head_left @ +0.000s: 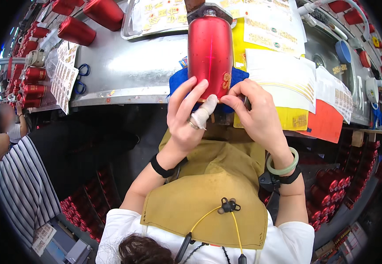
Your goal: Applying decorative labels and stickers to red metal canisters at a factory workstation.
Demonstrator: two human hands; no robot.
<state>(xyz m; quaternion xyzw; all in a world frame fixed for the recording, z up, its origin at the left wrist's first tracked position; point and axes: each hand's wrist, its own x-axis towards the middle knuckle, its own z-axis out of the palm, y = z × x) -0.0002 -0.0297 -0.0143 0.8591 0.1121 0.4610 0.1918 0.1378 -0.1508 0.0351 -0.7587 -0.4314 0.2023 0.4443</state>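
Observation:
A shiny red bottle (209,53) lies in front of me, its neck pointing away and its base toward me. Beneath it is a blue cloth (178,82). My left hand (190,115) rests its fingers on the bottle's near left side; a finger wrapped in white tape presses by the base edge. On the other side, my right hand (257,112) has thumb and forefinger pinched together at the end of a thin gold strip (203,100) along that edge. A gold emblem (226,80) sits on the bottle's right side. The strip's end is partly hidden by my fingertips.
A metal tray (131,33) of gold stickers stands beyond, left of the bottle. White sticker sheets (280,79) lie at right over yellow and red sheets (325,122). Blue-handled scissors (82,79) and more red bottles (76,31) are at left. Someone in stripes (23,185) is nearby.

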